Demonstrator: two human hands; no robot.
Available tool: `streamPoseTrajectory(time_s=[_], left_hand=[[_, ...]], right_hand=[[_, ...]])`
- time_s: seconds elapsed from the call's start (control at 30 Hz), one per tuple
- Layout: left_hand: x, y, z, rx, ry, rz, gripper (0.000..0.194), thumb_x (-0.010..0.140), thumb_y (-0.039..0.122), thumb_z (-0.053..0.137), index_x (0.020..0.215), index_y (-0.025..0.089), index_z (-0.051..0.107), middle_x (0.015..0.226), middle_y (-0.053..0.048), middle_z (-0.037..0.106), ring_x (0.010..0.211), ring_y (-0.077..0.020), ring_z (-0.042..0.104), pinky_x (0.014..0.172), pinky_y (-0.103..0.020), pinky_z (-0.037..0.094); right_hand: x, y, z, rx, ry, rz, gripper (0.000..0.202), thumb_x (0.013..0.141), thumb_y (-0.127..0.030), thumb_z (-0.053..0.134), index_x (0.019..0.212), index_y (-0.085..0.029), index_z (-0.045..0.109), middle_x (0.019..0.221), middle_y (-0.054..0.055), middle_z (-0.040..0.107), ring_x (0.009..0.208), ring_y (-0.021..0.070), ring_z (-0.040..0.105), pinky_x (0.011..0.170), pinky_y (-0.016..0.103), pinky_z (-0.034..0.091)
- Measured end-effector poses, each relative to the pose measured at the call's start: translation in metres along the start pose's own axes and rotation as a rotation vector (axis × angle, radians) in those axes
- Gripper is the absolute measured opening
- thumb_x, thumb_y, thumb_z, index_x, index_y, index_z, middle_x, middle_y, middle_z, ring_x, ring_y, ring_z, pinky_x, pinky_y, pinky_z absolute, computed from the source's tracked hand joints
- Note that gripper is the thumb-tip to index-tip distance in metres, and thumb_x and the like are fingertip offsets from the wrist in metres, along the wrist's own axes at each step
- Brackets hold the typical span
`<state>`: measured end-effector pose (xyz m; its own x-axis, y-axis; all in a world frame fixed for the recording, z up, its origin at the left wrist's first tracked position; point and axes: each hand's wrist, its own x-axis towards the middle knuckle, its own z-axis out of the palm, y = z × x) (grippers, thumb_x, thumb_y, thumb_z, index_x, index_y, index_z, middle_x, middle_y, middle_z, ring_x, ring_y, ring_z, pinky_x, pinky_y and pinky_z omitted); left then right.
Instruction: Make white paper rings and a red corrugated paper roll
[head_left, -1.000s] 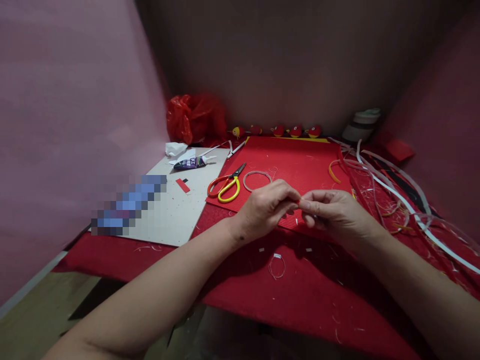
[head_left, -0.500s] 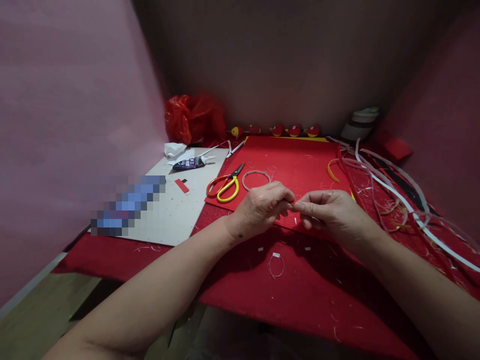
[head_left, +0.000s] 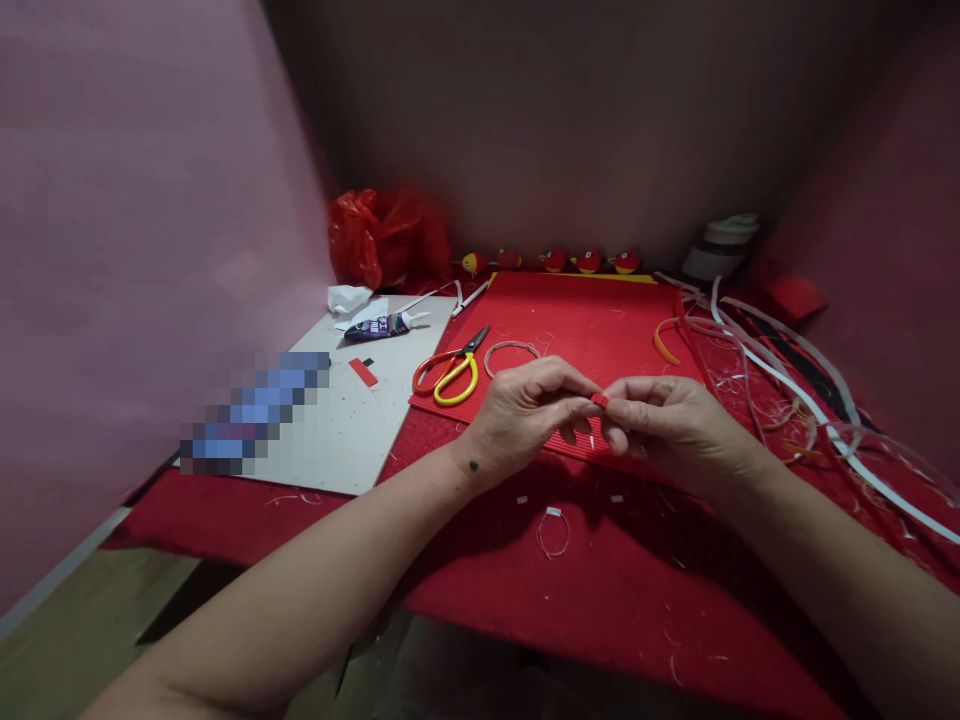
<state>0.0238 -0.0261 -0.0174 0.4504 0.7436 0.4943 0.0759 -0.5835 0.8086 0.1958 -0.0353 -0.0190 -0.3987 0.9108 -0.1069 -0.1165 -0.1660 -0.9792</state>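
Observation:
Between my fingertips is a small red piece [head_left: 600,399], perhaps a strip of corrugated paper; most of it is hidden. My left hand [head_left: 534,405] pinches it from one side, thumb and forefinger closed. On the other side my right hand [head_left: 660,415] grips it with thumb and fingertips. Both hands hover over a red corrugated sheet [head_left: 585,320]. Left of them, scissors [head_left: 454,372] with one orange and one yellow handle rest on that sheet, their blades slightly apart. A thin ring of cord [head_left: 512,346] lies just beyond my left hand.
A pale board [head_left: 352,430] bears a glue tube [head_left: 379,326] and a red scrap [head_left: 364,372]. Several small red and yellow birds [head_left: 589,261] line the back. Paper strips [head_left: 795,375] tangle at right. A red plastic bag [head_left: 382,235] sits behind the board.
My left fingers have shifted slightly right and opened out from a tighter curl, with the thumb now showing. More of the small red piece is visible between my hands.

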Motion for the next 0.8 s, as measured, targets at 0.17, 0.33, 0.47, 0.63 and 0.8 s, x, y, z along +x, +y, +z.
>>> streamPoseTrajectory(time_s=[0.17,0.33,0.47,0.63,0.8], left_hand=[[0.001,-0.007,-0.006,0.453,-0.027,0.250,0.007,0.082,0.015,0.051,0.078,0.013,0.056,0.069,-0.001,0.056,0.062,-0.0072,0.052,0.059,-0.019,0.045],[0.001,-0.007,-0.008,0.652,-0.058,0.348,0.009,0.084,0.011,0.045,0.081,0.012,0.053,0.073,-0.002,0.056,0.066,-0.0077,0.051,0.061,-0.018,0.043],[0.000,-0.010,-0.007,0.739,-0.075,0.397,0.013,0.087,0.013,0.040,0.081,0.013,0.051,0.075,-0.003,0.056,0.068,-0.0082,0.051,0.061,-0.018,0.044],[0.000,-0.009,-0.005,0.666,-0.068,0.355,0.014,0.087,0.015,0.041,0.080,0.012,0.053,0.075,-0.003,0.056,0.068,-0.0090,0.053,0.061,-0.020,0.046],[0.000,0.000,0.000,0.091,-0.040,0.021,0.005,0.082,0.014,0.051,0.085,0.011,0.054,0.074,-0.002,0.055,0.062,-0.0066,0.057,0.056,-0.017,0.050]], right_hand=[[0.001,0.000,-0.002,-0.140,0.080,0.127,0.026,0.066,-0.037,0.068,0.054,-0.016,0.058,0.045,0.000,0.054,0.037,0.0048,0.033,0.038,0.023,0.019],[-0.002,-0.002,0.001,-0.158,0.097,0.034,0.024,0.067,-0.035,0.067,0.054,-0.017,0.059,0.045,-0.001,0.049,0.039,0.0050,0.030,0.040,0.025,0.018],[-0.002,-0.001,0.004,-0.125,0.121,0.032,0.027,0.067,-0.035,0.068,0.051,-0.017,0.055,0.041,-0.003,0.045,0.037,0.0053,0.029,0.040,0.025,0.017],[-0.001,0.000,0.004,-0.140,0.135,0.031,0.024,0.068,-0.033,0.068,0.053,-0.017,0.057,0.041,-0.003,0.047,0.038,0.0051,0.029,0.040,0.025,0.016],[-0.001,0.000,0.001,-0.070,0.084,-0.035,0.020,0.069,-0.033,0.067,0.057,-0.018,0.061,0.044,-0.002,0.050,0.040,0.0057,0.036,0.041,0.024,0.021]])
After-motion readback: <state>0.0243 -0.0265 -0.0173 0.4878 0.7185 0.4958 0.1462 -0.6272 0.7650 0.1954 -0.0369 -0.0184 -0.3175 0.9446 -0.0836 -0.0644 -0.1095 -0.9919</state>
